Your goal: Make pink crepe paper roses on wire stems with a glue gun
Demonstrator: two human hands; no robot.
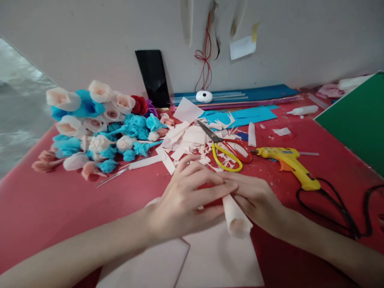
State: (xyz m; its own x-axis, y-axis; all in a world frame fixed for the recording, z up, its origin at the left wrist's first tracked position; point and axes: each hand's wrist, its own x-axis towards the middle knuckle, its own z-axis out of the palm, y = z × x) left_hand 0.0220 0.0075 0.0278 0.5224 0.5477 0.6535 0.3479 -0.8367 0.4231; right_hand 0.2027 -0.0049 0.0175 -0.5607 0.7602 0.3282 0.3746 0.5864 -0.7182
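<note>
Between my two hands is a pale cream crepe-paper tube [237, 219], its open end toward me and its far end covered by fingers. My left hand [195, 192] has its fingers closed on the tube from the left. From the right, my right hand [258, 196] grips it too, its fingertips partly hidden behind the left ones. Beneath the hands lie pale paper sheets [222, 260]. Just beyond are scissors [220, 140] with one yellow and one red handle, resting on cream paper scraps [192, 136].
Crepe-paper flowers [99, 124] are heaped at the left. A yellow glue gun [288, 160] with a black cord lies at the right, near a green board [357, 120]. A black phone [153, 78] leans on the wall behind a white earbud case [204, 96]. Blue paper [252, 116] lies behind the scraps.
</note>
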